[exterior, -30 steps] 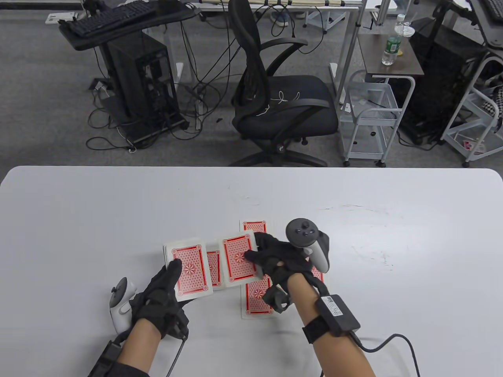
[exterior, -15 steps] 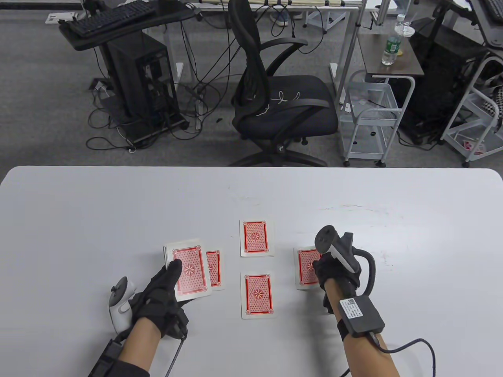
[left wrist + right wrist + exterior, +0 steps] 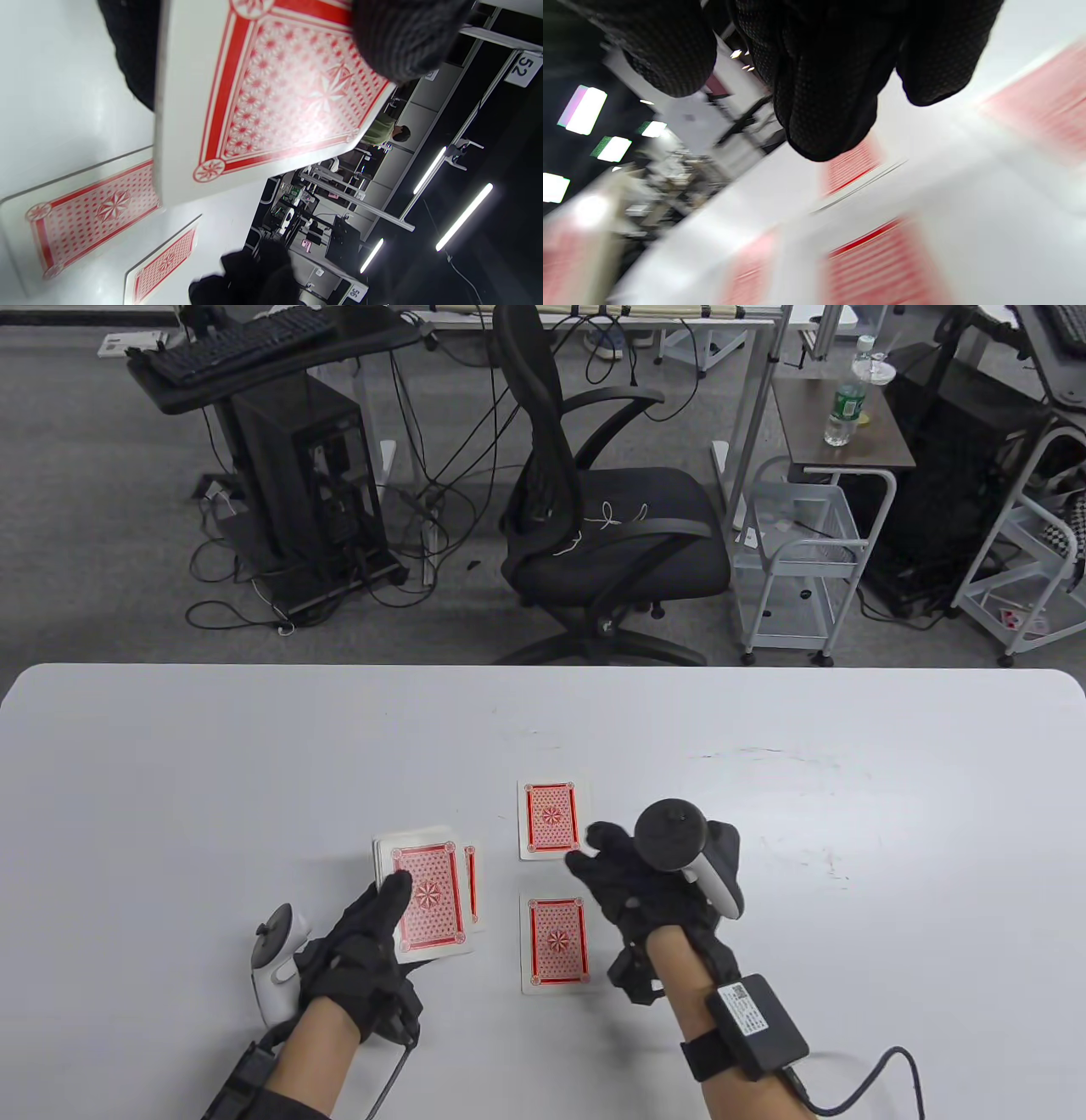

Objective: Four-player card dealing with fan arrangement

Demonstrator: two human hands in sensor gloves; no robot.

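Gloves: we see black knit sensor gloves on the left hand (image 3: 361, 954) and the right hand (image 3: 645, 891), dotted weave on the fingertips (image 3: 823, 106).
Trackers: white-and-grey left tracker (image 3: 276, 963); right tracker (image 3: 687, 848) with a round dark head.
Wrist units: black box (image 3: 755, 1014) with a white label, on a black strap.
Cables: black lead (image 3: 865, 1090) trailing from the box; another by the left wrist.

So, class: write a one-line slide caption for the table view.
Left hand holds the deck; empty right hand reaches back toward it over red-backed cards dealt on the white table.
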